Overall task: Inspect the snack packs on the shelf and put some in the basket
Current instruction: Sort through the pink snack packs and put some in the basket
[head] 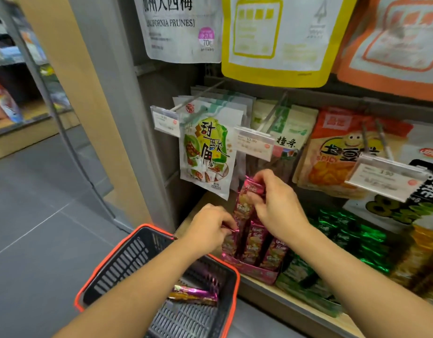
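The fingers (260, 176) of my right hand (279, 208) pinch a pink snack pack (248, 195) above its box (257, 270) on the shelf (266, 289), while my left hand (208, 228) grips a second pack (231, 237) near the basket (157, 231).

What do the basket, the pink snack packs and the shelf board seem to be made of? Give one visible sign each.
The basket: likely hard plastic, matte black with orange rim; moulded slotted walls.
The pink snack packs: probably metallised film, glossy; bright glints and creases.
The shelf board: seemingly pale wood or wood-look laminate, matte; tan, even surface.
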Action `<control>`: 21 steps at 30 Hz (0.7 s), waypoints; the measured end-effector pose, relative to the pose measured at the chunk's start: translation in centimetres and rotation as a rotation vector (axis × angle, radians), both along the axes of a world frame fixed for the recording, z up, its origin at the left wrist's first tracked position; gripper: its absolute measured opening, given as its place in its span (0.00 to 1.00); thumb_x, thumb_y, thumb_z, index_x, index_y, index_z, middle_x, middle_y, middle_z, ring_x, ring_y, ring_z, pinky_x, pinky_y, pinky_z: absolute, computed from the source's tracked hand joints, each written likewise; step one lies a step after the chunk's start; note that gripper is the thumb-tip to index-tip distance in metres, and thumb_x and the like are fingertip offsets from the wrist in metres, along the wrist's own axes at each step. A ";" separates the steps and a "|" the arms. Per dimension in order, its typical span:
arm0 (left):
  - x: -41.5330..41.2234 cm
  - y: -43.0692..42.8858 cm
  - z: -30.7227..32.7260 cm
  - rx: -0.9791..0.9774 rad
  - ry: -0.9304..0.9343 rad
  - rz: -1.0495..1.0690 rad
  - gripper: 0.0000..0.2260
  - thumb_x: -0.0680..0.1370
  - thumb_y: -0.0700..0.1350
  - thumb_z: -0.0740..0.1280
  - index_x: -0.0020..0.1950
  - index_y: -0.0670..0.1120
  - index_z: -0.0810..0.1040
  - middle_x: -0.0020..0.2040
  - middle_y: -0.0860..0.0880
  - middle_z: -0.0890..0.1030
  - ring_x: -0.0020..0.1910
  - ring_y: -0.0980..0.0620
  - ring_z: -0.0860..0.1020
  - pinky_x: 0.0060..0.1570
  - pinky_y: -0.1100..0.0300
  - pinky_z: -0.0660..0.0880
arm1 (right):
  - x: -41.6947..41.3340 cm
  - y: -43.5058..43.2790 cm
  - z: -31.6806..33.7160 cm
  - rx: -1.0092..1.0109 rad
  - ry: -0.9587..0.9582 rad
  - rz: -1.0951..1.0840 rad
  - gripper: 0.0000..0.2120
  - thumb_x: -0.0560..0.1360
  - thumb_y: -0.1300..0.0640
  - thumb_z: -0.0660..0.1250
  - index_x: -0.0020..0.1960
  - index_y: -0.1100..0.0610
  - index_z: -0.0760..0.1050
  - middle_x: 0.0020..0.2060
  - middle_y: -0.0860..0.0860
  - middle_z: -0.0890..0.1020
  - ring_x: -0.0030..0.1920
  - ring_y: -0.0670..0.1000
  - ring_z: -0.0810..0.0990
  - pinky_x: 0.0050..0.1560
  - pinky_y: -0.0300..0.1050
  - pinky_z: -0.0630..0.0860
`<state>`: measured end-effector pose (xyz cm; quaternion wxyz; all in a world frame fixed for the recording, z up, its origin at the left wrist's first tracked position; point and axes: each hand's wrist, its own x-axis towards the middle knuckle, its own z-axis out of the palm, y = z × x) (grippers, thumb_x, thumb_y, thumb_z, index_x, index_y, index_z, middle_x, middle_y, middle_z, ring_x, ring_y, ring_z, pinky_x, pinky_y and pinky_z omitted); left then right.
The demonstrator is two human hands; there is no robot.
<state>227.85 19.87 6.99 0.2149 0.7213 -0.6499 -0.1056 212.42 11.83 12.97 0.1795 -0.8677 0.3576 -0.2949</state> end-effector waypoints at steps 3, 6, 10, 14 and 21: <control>-0.9 0.2 0.3 -0.004 0.093 0.027 0.08 0.74 0.44 0.73 0.52 0.49 0.83 0.51 0.51 0.81 0.54 0.51 0.75 0.58 0.55 0.72 | 0.8 -0.4 -1.3 0.061 0.096 -0.014 0.08 0.76 0.55 0.66 0.54 0.50 0.69 0.53 0.48 0.72 0.50 0.51 0.75 0.47 0.43 0.69; -1.3 0.7 0.4 -0.037 0.218 0.093 0.15 0.73 0.42 0.73 0.57 0.50 0.73 0.47 0.51 0.79 0.48 0.51 0.77 0.53 0.50 0.75 | 1.5 -0.8 -1.1 0.052 0.176 -0.062 0.09 0.75 0.56 0.67 0.55 0.53 0.75 0.53 0.51 0.76 0.51 0.53 0.77 0.48 0.45 0.73; -1.6 0.8 0.9 -0.002 0.189 0.076 0.35 0.75 0.41 0.71 0.76 0.57 0.56 0.44 0.54 0.76 0.46 0.53 0.76 0.53 0.51 0.75 | 1.3 -1.9 1.0 -0.017 0.230 -0.022 0.09 0.73 0.60 0.69 0.53 0.56 0.79 0.49 0.54 0.81 0.50 0.57 0.79 0.48 0.48 0.76; -1.3 0.5 0.9 0.018 0.160 0.049 0.42 0.77 0.40 0.69 0.78 0.62 0.44 0.44 0.52 0.75 0.45 0.53 0.75 0.53 0.53 0.74 | 1.0 -2.1 0.7 -0.007 0.284 0.004 0.08 0.73 0.60 0.69 0.52 0.56 0.79 0.49 0.54 0.81 0.51 0.56 0.79 0.50 0.47 0.76; -1.0 -0.1 0.0 -0.004 -0.094 -0.063 0.28 0.80 0.44 0.65 0.78 0.52 0.59 0.59 0.48 0.76 0.59 0.49 0.72 0.62 0.55 0.69 | 0.8 -0.8 -2.8 0.196 0.478 0.091 0.16 0.77 0.63 0.64 0.61 0.51 0.79 0.55 0.52 0.81 0.56 0.53 0.79 0.57 0.45 0.76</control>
